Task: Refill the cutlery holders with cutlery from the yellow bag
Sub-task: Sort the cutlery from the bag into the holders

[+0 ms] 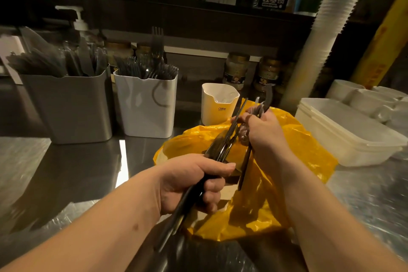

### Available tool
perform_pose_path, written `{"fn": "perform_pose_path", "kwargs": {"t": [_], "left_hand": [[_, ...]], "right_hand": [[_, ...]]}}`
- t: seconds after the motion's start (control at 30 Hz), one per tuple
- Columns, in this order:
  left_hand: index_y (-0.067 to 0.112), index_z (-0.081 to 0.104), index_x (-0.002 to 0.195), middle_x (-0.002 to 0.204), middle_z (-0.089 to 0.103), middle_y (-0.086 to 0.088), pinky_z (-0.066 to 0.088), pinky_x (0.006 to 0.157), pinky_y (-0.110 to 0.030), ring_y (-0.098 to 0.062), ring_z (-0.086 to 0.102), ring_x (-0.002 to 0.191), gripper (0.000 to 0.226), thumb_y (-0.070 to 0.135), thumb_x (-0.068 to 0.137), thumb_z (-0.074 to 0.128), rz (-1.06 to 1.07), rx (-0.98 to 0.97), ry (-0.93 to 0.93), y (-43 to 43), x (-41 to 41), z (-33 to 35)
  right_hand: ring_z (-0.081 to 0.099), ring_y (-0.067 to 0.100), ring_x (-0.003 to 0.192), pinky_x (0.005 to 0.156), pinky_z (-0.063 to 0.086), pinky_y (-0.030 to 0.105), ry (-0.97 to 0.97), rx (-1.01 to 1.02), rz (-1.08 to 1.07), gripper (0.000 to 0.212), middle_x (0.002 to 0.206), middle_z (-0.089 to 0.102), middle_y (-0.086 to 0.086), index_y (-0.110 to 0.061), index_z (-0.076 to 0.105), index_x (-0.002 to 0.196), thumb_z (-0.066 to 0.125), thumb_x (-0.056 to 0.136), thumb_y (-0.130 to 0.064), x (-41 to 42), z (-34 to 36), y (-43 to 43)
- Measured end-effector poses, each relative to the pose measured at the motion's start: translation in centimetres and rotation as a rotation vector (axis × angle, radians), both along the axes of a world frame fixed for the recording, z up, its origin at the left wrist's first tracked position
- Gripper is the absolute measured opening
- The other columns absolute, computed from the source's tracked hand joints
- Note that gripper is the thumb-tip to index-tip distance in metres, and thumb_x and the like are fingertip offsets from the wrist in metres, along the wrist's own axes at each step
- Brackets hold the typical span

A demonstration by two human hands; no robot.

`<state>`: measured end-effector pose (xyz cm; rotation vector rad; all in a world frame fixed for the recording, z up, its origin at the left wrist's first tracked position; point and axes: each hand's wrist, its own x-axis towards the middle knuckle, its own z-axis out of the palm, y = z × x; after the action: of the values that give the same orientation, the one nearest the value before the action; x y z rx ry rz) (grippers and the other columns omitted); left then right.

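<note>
1. Head view, hands: the left hand (192, 181) is wrapped round a long bundle of cutlery (223, 146), fingers curled under it and the thumb laid across the top. The bundle slants up and away over the bag's mouth. A smaller clutch of pieces (263, 104) is gripped in the right hand (265, 137). Some ends stick out above the fist and one handle hangs below it.

2. Head view, source: the yellow bag (298, 139) is spread open on the steel counter (66, 172), directly beneath both hands. What remains inside it cannot be made out.

3. Head view, targets: a grey holder (68, 106) is crowded with what look like knives, and the white holder (145, 104) touching its side is crowded with forks. A small cream holder (217, 104) stands just behind the bag and appears nearly empty.

4. Risk in the hands: the two clutches are crossed near the right fist, so a snag could be caused when they are drawn apart — a loosely held piece may be pulled free and dropped onto the counter or off its edge.

5. Risk at the holders: the grey and white holders look full, so a whole bundle pushed in at once could be jammed — or the holder tipped. In this dim light pieces could also be sorted into the wrong holder.
</note>
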<state>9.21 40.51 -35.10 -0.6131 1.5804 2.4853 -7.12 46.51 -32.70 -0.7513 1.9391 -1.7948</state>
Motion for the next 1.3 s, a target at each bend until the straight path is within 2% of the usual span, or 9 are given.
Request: {"fn": "perform_pose_path", "kwargs": {"t": [0.17,0.23,0.37,0.47,0.57,0.8,1.0,1.13,1.3], "left_hand": [[0.009,0.056,0.089,0.065,0.050,-0.003,0.051,0.049,-0.022,-0.010,0.050,0.047,0.011,0.014,0.098,0.057,0.089,0.071,0.001,-0.4,-0.3,0.3],[0.009,0.056,0.082,0.062,0.047,-0.001,0.047,0.044,-0.018,-0.009,0.047,0.044,0.015,0.017,0.095,0.060,0.089,0.098,0.000,-0.4,-0.2,0.4],[0.011,0.050,0.070,0.054,0.039,0.001,0.036,0.040,-0.015,-0.007,0.039,0.039,0.028,0.029,0.090,0.060,0.102,0.130,0.064,-1.0,0.3,0.7],[0.014,0.049,0.067,0.056,0.035,0.001,0.035,0.041,-0.016,-0.009,0.037,0.041,0.035,0.033,0.094,0.058,0.210,0.083,0.167,-1.7,0.7,1.2],[0.015,0.047,0.063,0.055,0.032,0.001,0.031,0.043,-0.018,-0.010,0.031,0.043,0.038,0.036,0.092,0.060,0.371,-0.003,0.164,-1.9,0.8,1.5],[0.012,0.067,0.104,0.067,0.054,-0.001,0.032,0.044,-0.018,-0.007,0.036,0.047,0.018,0.022,0.101,0.052,0.566,-0.033,0.146,-0.8,-0.1,0.2],[0.013,0.067,0.090,0.065,0.043,-0.001,0.030,0.047,-0.019,-0.009,0.038,0.043,0.025,0.036,0.081,0.067,0.505,0.027,0.334,-1.1,0.5,0.8],[0.012,0.076,0.097,0.079,0.055,-0.008,0.034,0.085,-0.032,-0.030,0.045,0.080,0.050,0.055,0.072,0.082,0.492,-0.043,0.269,-1.6,0.5,0.7],[0.008,0.066,0.101,0.059,0.059,0.002,0.034,0.056,-0.019,-0.007,0.047,0.045,0.042,0.035,0.073,0.082,0.403,-0.166,0.223,-1.7,1.1,1.3]], "right_hand": [[0.065,0.018,0.089,0.077,0.057,0.034,-0.005,0.063,0.112,0.011,0.094,0.066,0.005,-0.023,0.054,0.096,0.050,0.105,-0.018,1.4,-0.1,0.2],[0.067,0.019,0.088,0.080,0.059,0.038,-0.040,0.061,0.180,0.009,0.094,0.067,0.006,-0.024,0.056,0.095,0.054,0.103,-0.020,1.8,-0.2,0.2],[0.067,0.015,0.072,0.056,0.054,0.026,-0.261,-0.039,0.231,0.010,0.090,0.069,0.008,-0.014,0.062,0.108,0.058,0.101,-0.020,1.5,0.4,0.6],[0.062,0.016,0.070,0.055,0.053,0.025,-0.409,-0.161,0.248,0.024,0.094,0.065,0.013,-0.004,0.064,0.115,0.059,0.099,-0.021,0.4,0.8,1.2],[0.057,0.014,0.067,0.056,0.046,0.024,-0.461,-0.179,0.534,0.018,0.084,0.058,0.008,-0.007,0.061,0.099,0.055,0.100,-0.023,-0.1,0.4,1.7],[0.049,0.012,0.058,0.057,0.041,0.022,-0.499,-0.093,0.866,0.018,0.070,0.050,0.003,-0.011,0.057,0.082,0.051,0.093,-0.023,1.9,-0.2,1.5],[0.050,0.008,0.054,0.048,0.036,0.018,-0.676,0.018,1.127,0.017,0.072,0.049,0.003,-0.006,0.058,0.104,0.053,0.091,-0.015,1.4,-0.4,1.7],[0.053,0.009,0.055,0.047,0.037,0.018,-0.613,0.134,1.263,0.012,0.074,0.050,0.005,-0.006,0.056,0.104,0.047,0.096,-0.009,1.2,-0.7,1.6],[0.053,0.009,0.057,0.048,0.041,0.016,-0.568,0.225,1.292,0.018,0.077,0.048,0.007,-0.007,0.051,0.115,0.044,0.098,-0.005,1.5,-0.7,1.6]]}}
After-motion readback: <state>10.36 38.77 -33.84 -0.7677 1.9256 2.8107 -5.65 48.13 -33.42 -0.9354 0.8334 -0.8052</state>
